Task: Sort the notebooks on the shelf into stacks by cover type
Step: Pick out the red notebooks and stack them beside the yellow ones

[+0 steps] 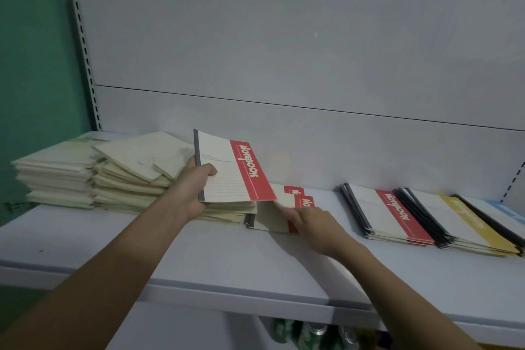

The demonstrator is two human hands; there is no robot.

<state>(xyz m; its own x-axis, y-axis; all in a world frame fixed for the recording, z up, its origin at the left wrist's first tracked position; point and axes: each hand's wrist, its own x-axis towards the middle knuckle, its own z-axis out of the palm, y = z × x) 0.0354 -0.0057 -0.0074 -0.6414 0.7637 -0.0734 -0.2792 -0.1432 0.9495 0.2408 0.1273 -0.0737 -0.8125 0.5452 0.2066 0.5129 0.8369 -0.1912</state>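
My left hand (196, 185) grips a red-banded notebook (227, 170) by its grey spine, lifted and tilted above the mixed pile. My right hand (315, 226) lies on two more red-banded notebooks (279, 209) lying flat on the white shelf (199, 258), its fingers at their right edge; whether it grips them I cannot tell. At the right stand sorted stacks: a red-banded stack (395, 216), a yellow-banded stack (466, 224) and a blue-banded one (508, 213) at the frame edge. Pale cream notebooks (136, 170) are piled in a loose heap at the left.
A second neat cream stack (56, 176) sits at the far left by the green wall (34, 65). The white back panel (284, 51) rises behind the shelf. Green bottles (306, 335) show on the level below. Bare shelf lies between the middle pile and the red stack.
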